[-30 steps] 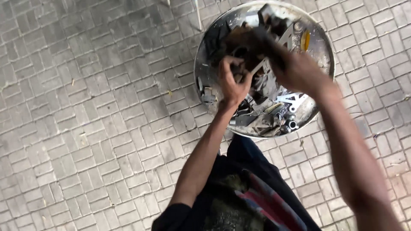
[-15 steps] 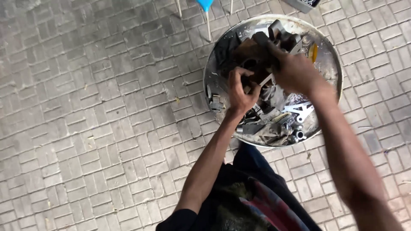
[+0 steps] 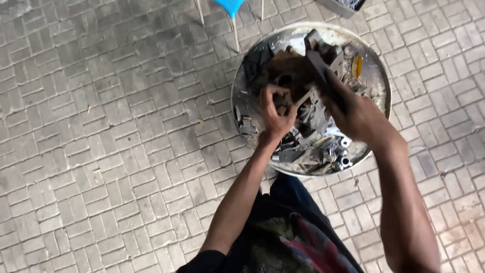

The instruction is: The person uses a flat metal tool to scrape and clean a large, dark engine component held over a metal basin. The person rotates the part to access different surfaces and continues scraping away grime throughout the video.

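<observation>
Gripping greasy metal parts (image 3: 303, 131) in a round steel basin (image 3: 376, 76): left hand (image 3: 275, 114), right hand (image 3: 353, 114).

Bare forearms, grime on left hand (image 3: 275, 114) and right hand (image 3: 356, 114). Short dark sleeve (image 3: 202, 260) at left upper arm. Dark clothing (image 3: 283, 237) below, red and pale streaks.
</observation>
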